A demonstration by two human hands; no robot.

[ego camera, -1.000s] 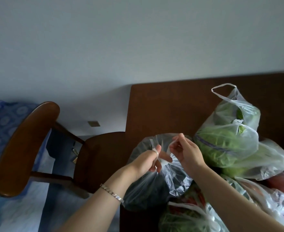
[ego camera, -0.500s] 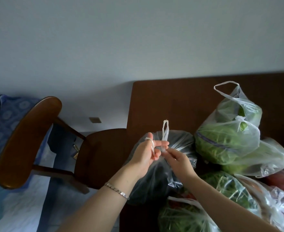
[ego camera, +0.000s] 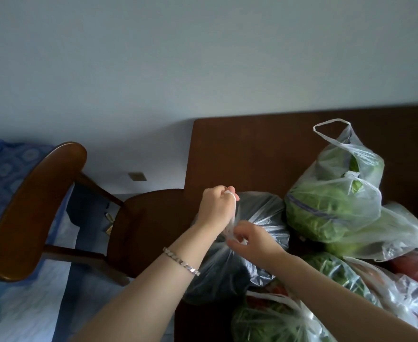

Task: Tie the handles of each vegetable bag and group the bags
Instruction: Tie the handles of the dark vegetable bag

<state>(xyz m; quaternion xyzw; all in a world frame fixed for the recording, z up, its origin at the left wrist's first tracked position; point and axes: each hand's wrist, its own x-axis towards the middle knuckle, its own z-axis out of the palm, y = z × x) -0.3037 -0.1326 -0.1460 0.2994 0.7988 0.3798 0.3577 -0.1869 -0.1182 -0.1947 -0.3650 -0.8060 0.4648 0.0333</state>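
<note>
Head view: your hands work the handles (ego camera: 230,227) of the dark bag (ego camera: 264,218) at the near left corner of the bench (ego camera: 240,149). Half a second ago a white loop stood upright above your left hand (ego camera: 218,208). Now that loop is gone, drawn down toward the bag's neck. The knot looks to be closing, though it seems not yet pulled tight.

Your left hand is a fist, fingers curled round one strand, with a white strip across a finger. Your right hand (ego camera: 252,239) pinches the other strand just at the gathered neck. The two hands are almost touching.

The dark bag's contents cannot be made out through the plastic. To its right, a clear bag of leafy greens (ego camera: 326,211) shows a small knot on its front and one loop standing free on top. A pale green bag (ego camera: 385,233) leans against it. More greens fill the near bag (ego camera: 272,322) and another (ego camera: 338,270) beside your right forearm. A bag with something red (ego camera: 415,270) lies at the far right. All sit bunched together, and several look still untied.
</note>
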